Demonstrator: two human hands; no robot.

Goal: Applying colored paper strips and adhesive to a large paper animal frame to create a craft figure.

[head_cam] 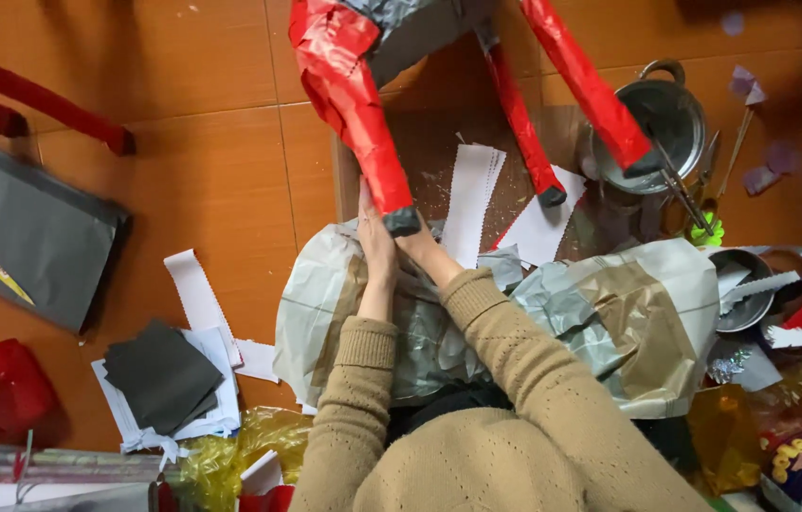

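The red papier-mâché figure (pixel 363 85) stands over the cardboard before me, its nearest leg (pixel 363 142) ending in a grey foot (pixel 402 221). It looks light and hollow, stiff yet easily dented, so the shin is the safest hold. My left hand (pixel 377 251) and right hand (pixel 417 248) press flat together around that foot; whether my fingers truly clasp it, I cannot tell. Crumpled grey paper (pixel 628 313) lies beneath.

- My left hand (pixel 377 242) and right hand (pixel 420 248) press together at the dark foot of a red paper leg (pixel 349 95); my fingertips hide behind it.
- The paper figure's grey body (pixel 410 24) is cut off by the top edge.
- My sleeves cover part of the crumpled grey paper (pixel 628 313).
- The metal pot (pixel 671 123) sits partly behind another red leg (pixel 581 81).
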